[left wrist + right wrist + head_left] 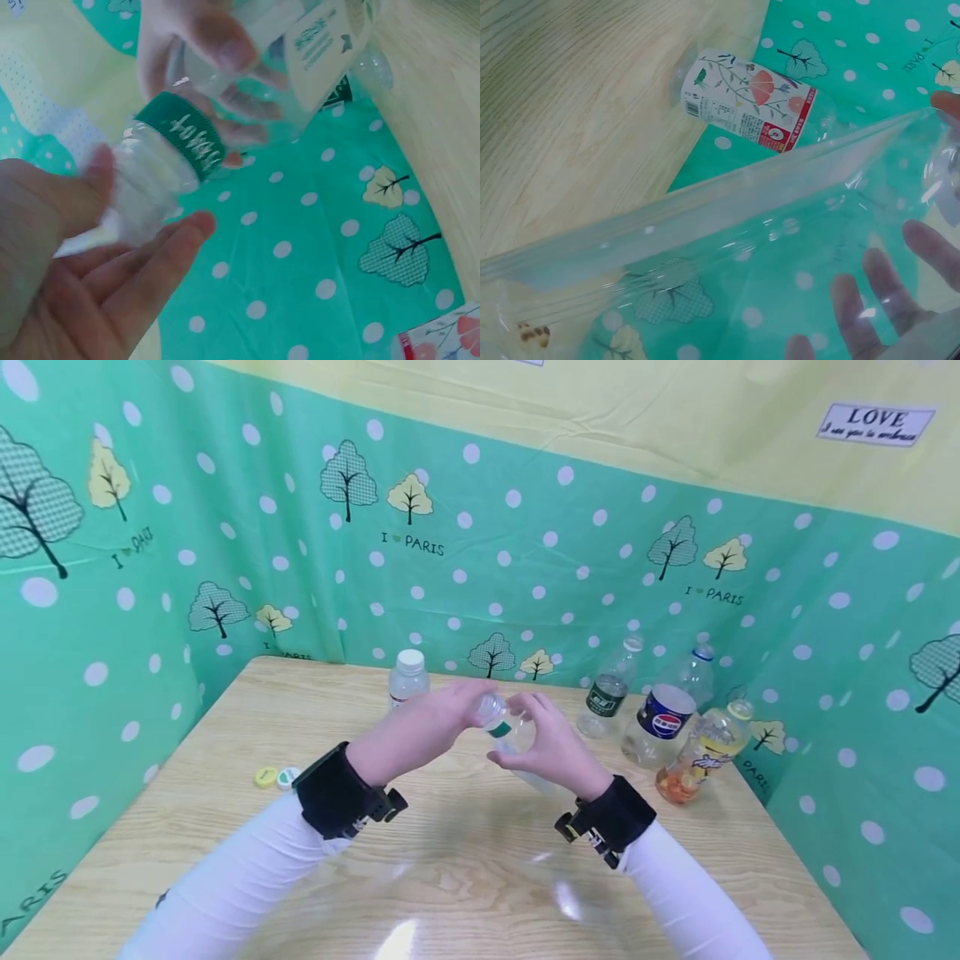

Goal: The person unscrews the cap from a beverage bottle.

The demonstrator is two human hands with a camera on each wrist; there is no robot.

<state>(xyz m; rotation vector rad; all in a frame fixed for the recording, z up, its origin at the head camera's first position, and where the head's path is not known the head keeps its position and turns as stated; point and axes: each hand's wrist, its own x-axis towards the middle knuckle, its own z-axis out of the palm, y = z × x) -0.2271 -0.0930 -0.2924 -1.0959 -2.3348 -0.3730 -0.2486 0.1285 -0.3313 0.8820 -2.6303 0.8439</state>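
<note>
Bottle of clear plastic is tilted over the table, between my left hand and my right hand, with its neck toward the left one. My right hand holds the body, the thumb on one side and the fingers curled around the other. My left hand is at the neck, which lies between the thumb and the rather straight fingers; it is blurred there, so I cannot tell whether they pinch firmly.

I judge that the step in hand is turning something at the bottle's top, perhaps its cap, because a yellow cap and a white-and-green cap lie loose on the table. The next move, I think, calls for a steady right hand and a twist by the left, without squeezing the thin wall.

The left wrist view shows white letters on the green band, which the head view gives only as a small patch. The right wrist view shows a flowered label; I suppose it belongs to the white-capped bottle, mostly covered by my left hand in the head view.
</note>
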